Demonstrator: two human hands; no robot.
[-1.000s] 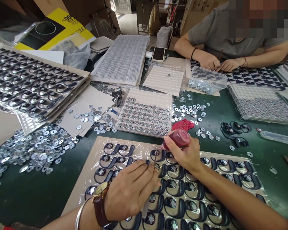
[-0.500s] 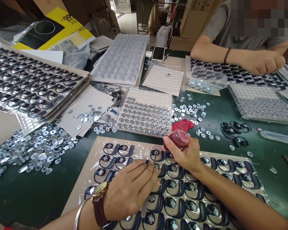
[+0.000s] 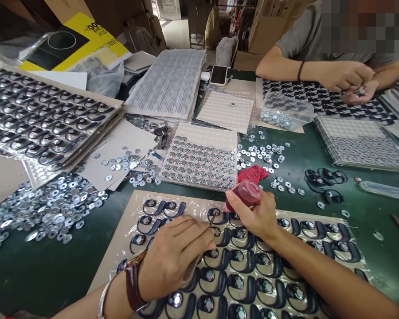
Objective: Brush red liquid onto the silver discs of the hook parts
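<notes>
My right hand is closed around a small clear bottle of red liquid. The bottle is tilted, its narrow end pointing left and down. My left hand is closed, back upward, with a slim metal tool like tweezers showing past its fingers. The tool's tip is at a black ear-hook piece with a shiny round centre, below and left of the bottle. Rows of such ear-hook pieces lie on a film-covered cardboard sheet under both hands. My left fingertips hide part of the tool and several pieces.
Loose metal washers are heaped at left. A tray of shiny round parts stands ahead, beside a red cloth. Stacked ear-hook sheets rise at left. Across the table, a co-worker's hands hover over another sheet.
My left hand has shifted slightly left and turned, tilting the tool more. My right hand and the bottle have hardly moved. The co-worker's hands have come together.
</notes>
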